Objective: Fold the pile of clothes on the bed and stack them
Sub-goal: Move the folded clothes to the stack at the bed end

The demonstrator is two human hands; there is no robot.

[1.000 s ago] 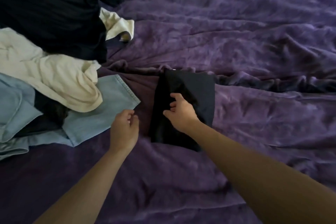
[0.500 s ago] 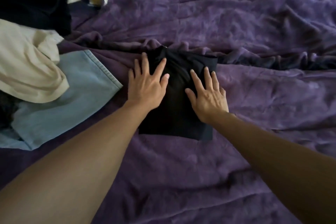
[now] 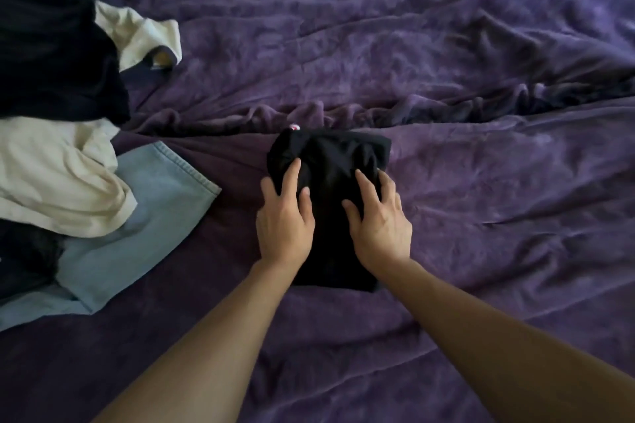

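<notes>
A folded black garment [image 3: 335, 161] lies on the purple bedspread [image 3: 481, 203] in the middle of the view, its far end slightly bunched. My left hand [image 3: 283, 216] presses on its left half, fingers spread and reaching over the left edge. My right hand [image 3: 379, 220] presses on its right half, fingers spread toward the right edge. The unfolded pile sits at the left: a cream garment [image 3: 58, 178] on top of light blue denim [image 3: 144, 216], with dark clothes [image 3: 51, 45] behind.
A second cream piece [image 3: 144, 34] pokes out from the dark clothes at the upper left. A ridge of rumpled bedspread [image 3: 429, 110] runs across just beyond the black garment. Wrinkled purple cover stretches to the right and toward me.
My left hand came onto the black garment and both hands spread flat on it. They have since slid back toward me, and the garment's far end has bunched.
</notes>
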